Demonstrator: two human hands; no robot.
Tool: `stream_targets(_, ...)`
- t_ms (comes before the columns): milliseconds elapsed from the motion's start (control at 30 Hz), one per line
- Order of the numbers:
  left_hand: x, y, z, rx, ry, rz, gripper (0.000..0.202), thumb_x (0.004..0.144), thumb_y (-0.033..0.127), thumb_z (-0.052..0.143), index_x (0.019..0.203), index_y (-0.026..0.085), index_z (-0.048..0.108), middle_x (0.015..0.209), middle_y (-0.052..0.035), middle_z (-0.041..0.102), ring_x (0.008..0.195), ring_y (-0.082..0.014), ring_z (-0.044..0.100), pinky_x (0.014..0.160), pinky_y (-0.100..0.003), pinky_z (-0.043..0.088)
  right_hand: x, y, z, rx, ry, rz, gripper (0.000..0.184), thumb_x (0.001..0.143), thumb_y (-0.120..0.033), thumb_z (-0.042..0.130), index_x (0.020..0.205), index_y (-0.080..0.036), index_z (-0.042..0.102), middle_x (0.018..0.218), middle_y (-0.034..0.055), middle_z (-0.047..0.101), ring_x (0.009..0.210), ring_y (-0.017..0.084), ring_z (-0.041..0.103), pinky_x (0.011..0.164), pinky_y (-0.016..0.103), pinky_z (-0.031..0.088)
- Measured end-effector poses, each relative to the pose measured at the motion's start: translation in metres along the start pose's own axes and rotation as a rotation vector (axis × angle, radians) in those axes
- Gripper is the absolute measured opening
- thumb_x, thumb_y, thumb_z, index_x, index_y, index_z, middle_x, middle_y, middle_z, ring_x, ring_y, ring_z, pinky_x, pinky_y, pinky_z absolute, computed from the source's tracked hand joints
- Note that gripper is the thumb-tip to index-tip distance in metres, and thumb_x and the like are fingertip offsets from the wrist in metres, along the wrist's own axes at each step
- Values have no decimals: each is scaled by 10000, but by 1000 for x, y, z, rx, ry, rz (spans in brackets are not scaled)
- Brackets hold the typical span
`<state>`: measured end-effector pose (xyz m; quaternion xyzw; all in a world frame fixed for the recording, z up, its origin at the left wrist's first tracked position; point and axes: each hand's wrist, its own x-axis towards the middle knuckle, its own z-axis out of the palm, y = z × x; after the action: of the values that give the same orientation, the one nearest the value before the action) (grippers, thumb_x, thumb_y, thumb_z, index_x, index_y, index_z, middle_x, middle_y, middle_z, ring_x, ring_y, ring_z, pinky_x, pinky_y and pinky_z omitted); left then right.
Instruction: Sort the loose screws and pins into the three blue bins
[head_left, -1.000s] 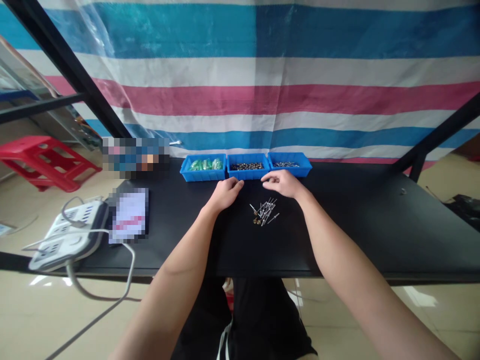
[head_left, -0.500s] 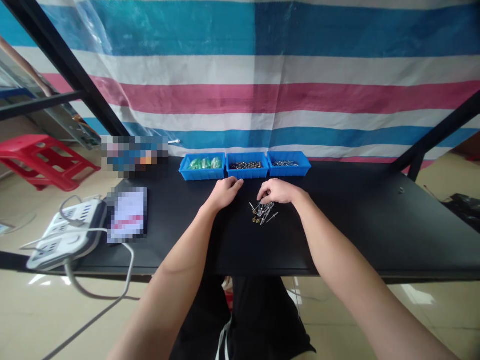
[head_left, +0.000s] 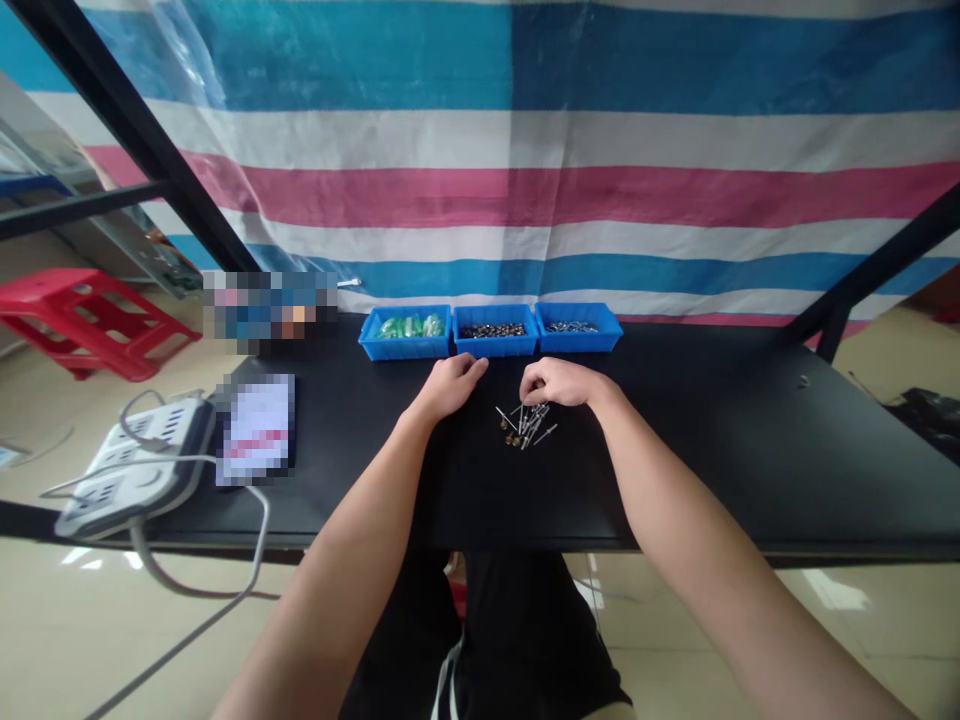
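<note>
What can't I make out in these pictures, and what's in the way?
All in the head view:
Right hand: its back hides some fingertips above the metal pins, so whether it grips one is unclear.
Left hand: its back hides the palm and anything under it.
Middle blue tray: its pieces are too small to count.
Pale flat item: pixelation hides any writing.
Black thing: cut off by the right edge.
</note>
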<state>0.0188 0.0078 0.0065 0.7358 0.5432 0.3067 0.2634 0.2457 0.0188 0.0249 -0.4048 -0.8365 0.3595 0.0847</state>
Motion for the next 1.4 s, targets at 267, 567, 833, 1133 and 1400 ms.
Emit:
stream_targets(267,-4,5,-2,-90,-4,92,392,839,532,484,732,168,579,660,-5,595,616,-136,506,606,-269,389,4,5,5,156,249,22,168,731,-290,631,793,-143,684,742,29,669,674,141,575,657,263,422)
stream_targets(567,-5,7,5,-126,-83,225,234,753,387,625,839,171,654,794,-38,654,681,-139,551,660,-277,442,15,-16,27,142,464,-99,133,761,-246,591,819,-142,651,688,8,618,567,99,493,568,240,375)
stream_targets(833,-4,3,3,-261,-77,200,227,740,335,646,880,156,633,727,-21,640,653,-136,559,661,-277,449,20,-21,40,261,571,-129,159,747,-244,604,882,-161,597,702,2,602,612,113,524,612,253,422)
stream_targets(1133,-4,6,1,-274,-90,233,335,782,335,613,1057,149,655,759,-26,646,667,-143,550,675,-293,451,24,-24,46,355,728,-127,320,764,-385,638,985,-173,544,665,-11,620,572,120,538,608,257,420)
stream_targets(1400,0,7,2,-422,126,206,261,780,354,610,943,151,640,919,-73,674,837,-184,611,785,-327,476,23,-24,50,155,647,-121,260,799,-412,601,885,-166,609,709,25,657,601,128,573,609,248,422)
